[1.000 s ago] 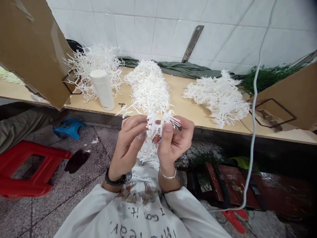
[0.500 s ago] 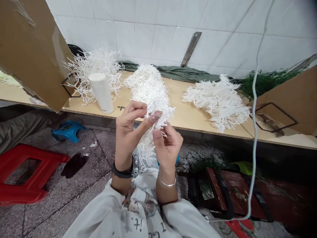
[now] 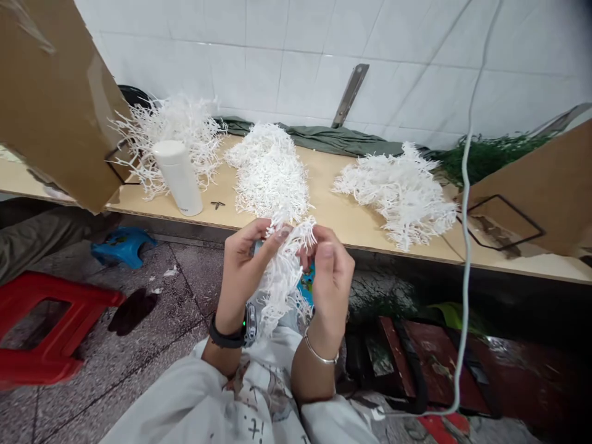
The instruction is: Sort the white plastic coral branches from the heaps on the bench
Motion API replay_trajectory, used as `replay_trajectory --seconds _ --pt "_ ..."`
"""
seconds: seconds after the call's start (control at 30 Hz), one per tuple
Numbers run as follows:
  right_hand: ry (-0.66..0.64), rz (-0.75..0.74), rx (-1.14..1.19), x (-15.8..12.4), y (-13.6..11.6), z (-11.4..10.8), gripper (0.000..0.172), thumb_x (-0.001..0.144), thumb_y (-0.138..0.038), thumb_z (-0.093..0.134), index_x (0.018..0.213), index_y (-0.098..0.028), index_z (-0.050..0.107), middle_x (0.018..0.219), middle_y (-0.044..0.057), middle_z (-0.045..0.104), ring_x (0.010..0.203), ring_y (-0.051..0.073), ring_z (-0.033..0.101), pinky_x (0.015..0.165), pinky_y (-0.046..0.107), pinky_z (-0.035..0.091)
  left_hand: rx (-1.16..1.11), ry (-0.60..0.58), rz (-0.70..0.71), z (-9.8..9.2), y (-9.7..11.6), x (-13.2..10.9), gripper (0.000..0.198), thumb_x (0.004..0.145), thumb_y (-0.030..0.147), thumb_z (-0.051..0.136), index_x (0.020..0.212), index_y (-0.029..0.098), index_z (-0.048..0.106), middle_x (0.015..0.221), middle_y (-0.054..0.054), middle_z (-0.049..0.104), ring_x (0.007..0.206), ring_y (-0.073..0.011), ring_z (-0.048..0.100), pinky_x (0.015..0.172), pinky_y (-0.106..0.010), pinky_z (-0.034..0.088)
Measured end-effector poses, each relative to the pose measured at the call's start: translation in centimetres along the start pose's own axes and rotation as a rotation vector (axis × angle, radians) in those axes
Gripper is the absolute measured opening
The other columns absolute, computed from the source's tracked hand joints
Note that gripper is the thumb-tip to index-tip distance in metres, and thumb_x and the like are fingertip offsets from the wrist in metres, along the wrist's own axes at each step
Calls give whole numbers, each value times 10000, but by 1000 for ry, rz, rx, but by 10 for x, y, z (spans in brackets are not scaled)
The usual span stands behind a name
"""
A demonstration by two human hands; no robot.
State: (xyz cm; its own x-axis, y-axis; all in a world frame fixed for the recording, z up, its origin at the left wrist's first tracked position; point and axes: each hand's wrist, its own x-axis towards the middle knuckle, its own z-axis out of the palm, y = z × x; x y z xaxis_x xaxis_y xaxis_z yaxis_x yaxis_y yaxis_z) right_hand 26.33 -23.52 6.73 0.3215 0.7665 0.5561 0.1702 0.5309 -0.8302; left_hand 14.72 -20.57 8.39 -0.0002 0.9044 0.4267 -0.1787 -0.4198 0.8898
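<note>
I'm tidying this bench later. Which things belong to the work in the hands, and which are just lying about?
In the work:
left hand
right hand
white sprig bunch held between both
three white sprig piles on the bench

Lying about:
white bottle
red stool
green cloth
cardboard flap

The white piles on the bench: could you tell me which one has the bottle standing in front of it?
The left pile: the white bottle stands upright against its front edge; the middle and right piles have none.
</note>
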Motion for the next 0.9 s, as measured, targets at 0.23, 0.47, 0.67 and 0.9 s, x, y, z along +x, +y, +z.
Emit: replay_trajectory --seconds 0.23,0.47,0.67,0.9 --pt "-24 -62 -144 28 19 6 202 894 -287 554 717 -192 536 570 -60 435 510 53 388 510 198 324 -164 -116 -231 10 -27 19 193 817 388 674 765 203 673 705 7 630 637 -108 532 616 -220 433" --pt "-86 363 449 43 64 13 492 852 -469 572 507 -188 362 375 -104 271 292 12 155 291 161 139 -504 -326 -609 12 -67 41 459 707 410 762 453 178 459 388 36 402 369 -68 344 398 -229 288" --pt "-185 381 983 57 65 24 504 886 -313 533 512 -213 210 294 -152 108 188 4 28 214 120 95 -688 -327 -754 25 -67 52 547 564 467 825 456 195 364 303 89 254 256 -21 163 295 -208 121" --pt "-46 310 658 42 66 29 518 914 -510 408 501 -244 241 285 -151 42 198 33 43 234 176 169 -502 -390 -748 11 -67 42 583 605 595 751 421 209 355 285 64 294 237 -45 216 257 -229 155"
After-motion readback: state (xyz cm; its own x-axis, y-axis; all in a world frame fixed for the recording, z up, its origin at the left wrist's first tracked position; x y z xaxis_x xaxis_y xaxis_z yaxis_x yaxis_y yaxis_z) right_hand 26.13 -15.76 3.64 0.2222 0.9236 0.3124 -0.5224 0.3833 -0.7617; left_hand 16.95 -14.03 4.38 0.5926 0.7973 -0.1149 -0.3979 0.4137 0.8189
